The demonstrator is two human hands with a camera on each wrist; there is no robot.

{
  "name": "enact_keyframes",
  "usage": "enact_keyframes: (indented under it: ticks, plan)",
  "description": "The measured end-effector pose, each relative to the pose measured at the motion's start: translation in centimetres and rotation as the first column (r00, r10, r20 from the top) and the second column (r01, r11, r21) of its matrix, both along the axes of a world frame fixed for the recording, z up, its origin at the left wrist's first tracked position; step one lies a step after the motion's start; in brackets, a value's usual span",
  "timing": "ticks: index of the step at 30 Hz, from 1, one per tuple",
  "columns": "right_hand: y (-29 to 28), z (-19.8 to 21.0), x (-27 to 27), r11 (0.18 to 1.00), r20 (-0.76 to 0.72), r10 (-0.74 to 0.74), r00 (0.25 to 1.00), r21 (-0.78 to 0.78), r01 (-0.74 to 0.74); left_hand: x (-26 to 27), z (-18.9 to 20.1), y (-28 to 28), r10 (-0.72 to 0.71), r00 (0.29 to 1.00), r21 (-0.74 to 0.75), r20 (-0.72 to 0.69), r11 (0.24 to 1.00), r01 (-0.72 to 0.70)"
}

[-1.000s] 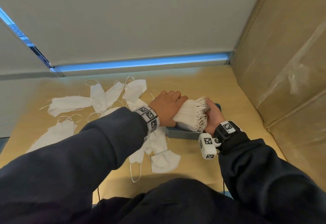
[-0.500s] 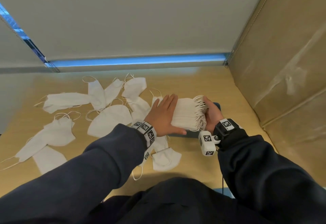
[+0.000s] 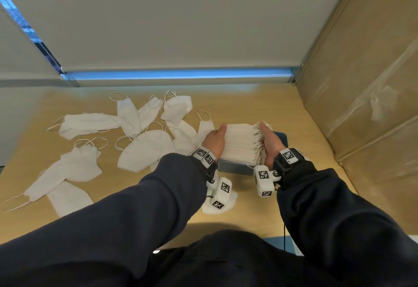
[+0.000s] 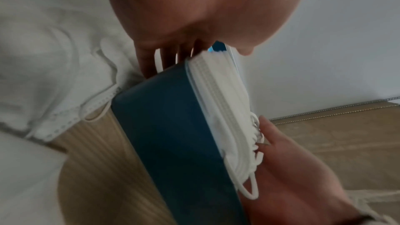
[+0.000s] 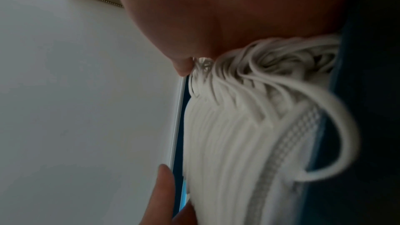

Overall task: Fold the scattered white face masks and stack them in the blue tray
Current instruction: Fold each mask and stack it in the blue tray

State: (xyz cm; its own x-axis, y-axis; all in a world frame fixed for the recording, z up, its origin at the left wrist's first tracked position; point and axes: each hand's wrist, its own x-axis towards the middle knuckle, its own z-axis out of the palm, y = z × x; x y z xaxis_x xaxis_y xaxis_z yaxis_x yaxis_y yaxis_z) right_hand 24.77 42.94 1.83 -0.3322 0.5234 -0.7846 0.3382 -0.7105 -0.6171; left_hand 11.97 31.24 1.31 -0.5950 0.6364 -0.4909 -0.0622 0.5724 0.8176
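Left hand, fingers straight, and right hand, palm flat, squeeze the mask stack in the blue tray; loose masks lie left of the tray; wrist tags show coded squares.

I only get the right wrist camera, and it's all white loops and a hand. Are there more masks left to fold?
Observer: Yes. The head view shows loose masks scattered across the table.
Child: Is the pile sitting in the tray?
Observer: Yes. The left wrist view shows the stack in the blue tray, rising above its rim.
Child: What's the other hand doing?
Observer: The left hand presses the stack's side opposite the loops, with its fingers pointing straight down.
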Motion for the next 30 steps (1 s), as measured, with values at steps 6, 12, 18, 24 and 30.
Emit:
enact_keyframes:
  ticks: [6, 12, 18, 24, 30]
  plan:
    - [0.0, 2.3, 2.1, 0.999, -0.053, -0.044, 0.998, 0.025, 0.045, -2.3, -0.2, -2.0, 0.118, 0.931, 0.070, 0.346, 0.986, -0.150]
    - [-3.5, 7.2, 1.4, 0.863, -0.076, -0.283, 0.956, 0.414, 0.288, -10.4, 0.3, -10.8, 0.127, 0.988, 0.165, 0.093, 0.976, -0.141]
    - [-10.6, 6.9, -8.2, 0.844, -0.239, 0.120, 0.964, 0.536, 0.028, -18.8, -1.2, -18.1, -0.191, 0.844, -0.340, -0.501, 0.940, 0.011]
    - [-14.8, 1.5, -19.0, 0.620, 0.217, 0.517, 0.828, 0.572, -0.537, -20.7, -4.6, -22.0, -0.389, 0.810, -0.562, -0.439, 0.822, 0.090]
    - [-15.9, -3.4, -23.9, 0.246, 0.698, 0.537, 0.474, 0.408, -0.879, -22.9, -3.4, -23.8, -0.257, 0.885, -0.464, -0.388, 0.884, 0.054]
